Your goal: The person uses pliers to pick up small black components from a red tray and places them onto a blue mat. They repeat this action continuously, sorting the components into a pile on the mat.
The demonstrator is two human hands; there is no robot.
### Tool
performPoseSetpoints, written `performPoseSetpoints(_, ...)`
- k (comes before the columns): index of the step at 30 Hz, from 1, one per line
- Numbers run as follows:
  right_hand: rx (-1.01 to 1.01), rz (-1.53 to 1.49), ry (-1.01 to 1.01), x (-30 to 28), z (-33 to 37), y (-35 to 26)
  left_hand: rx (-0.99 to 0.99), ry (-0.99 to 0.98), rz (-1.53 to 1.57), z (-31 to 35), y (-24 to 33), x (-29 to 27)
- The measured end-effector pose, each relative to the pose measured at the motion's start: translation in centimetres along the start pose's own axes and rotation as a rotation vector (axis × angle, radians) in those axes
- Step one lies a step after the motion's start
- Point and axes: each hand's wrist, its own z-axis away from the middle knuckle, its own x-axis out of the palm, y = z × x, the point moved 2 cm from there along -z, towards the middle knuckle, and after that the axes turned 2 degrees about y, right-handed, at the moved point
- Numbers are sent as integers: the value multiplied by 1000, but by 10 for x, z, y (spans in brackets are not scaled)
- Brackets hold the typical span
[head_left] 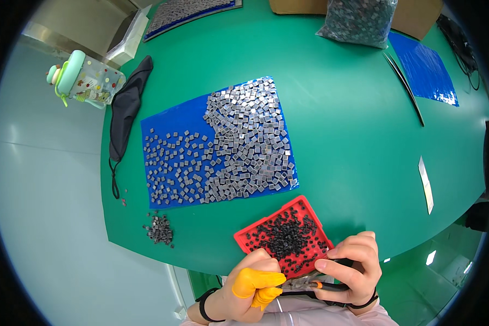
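My left hand (244,288), with yellow finger cots (256,282) on its thumb and a finger, is closed in a pinch at the tray's near edge. Whatever lies between those fingertips is too small to make out. Opposite it, my right hand (358,266) grips a pair of pliers with black and orange handles (334,286). The pliers' metal jaws (298,283) point toward the left fingertips. Just beyond both hands lies a red tray (316,218), tilted on the table, holding a heap of small black pieces (288,236).
A blue sheet (174,117) carries many small grey square pieces (250,136). A loose grey pile (160,231) sits left of the tray. Tweezers (406,89), a blade-like strip (425,185), a bagful of pieces (358,19), a black pouch (127,108) and a bottle (95,81) surround it.
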Motion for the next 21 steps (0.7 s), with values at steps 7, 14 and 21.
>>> performPoseSetpoints(7,-11,9,7,0,3,1,24,18,8,-4,6,-2)
performPoseSetpoints(14,-9,7,-4,-1,4,1,37,36,65,4,-1,0)
performPoseSetpoints(21,-23,8,-3,-1,3,1,-75,-41,181,1,2,-5)
